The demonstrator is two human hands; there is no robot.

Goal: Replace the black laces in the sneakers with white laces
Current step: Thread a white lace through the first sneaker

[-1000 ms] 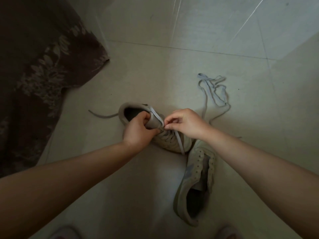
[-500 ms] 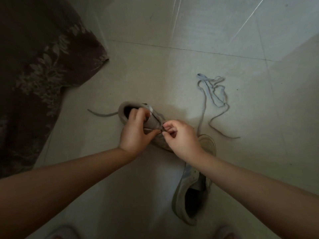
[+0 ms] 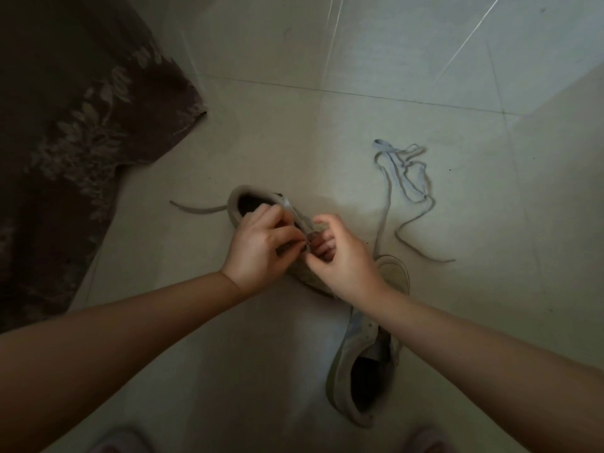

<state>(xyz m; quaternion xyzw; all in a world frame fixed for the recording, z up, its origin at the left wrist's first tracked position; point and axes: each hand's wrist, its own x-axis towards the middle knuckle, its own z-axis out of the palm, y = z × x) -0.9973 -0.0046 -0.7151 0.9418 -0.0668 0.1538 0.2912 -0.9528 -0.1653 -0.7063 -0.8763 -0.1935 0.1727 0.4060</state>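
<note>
Head view: both hands work at the eyelet rows of the far sneaker (image 3: 238,207), which lies on the tiled floor (image 3: 294,132) and serves as the landmark. The left hand (image 3: 258,246) curls its fingers over the sneaker's collar and upper and grips the shoe. The right hand (image 3: 340,256) is curled, with thumb and forefinger pinching the working end of the light lace (image 3: 291,207) at the eyelets; the exact eyelet is hidden by the fingers.

Change: one second ago the right hand sat higher and further right of the sneaker, with a visible length of lace hanging below it. It has since come in against the left hand, and that hanging length is no longer visible. Judgement: one pass of the lace has been drawn tight and the next eyelet is being threaded.

A free lace end (image 3: 196,209) trails left of the sneaker's heel. A loose lace (image 3: 405,178) lies right of the sneaker, apart from it. The second sneaker (image 3: 359,364) lies nearer than the first, with no lace visible. A patterned dark cloth (image 3: 81,125) lies left of the sneaker.
</note>
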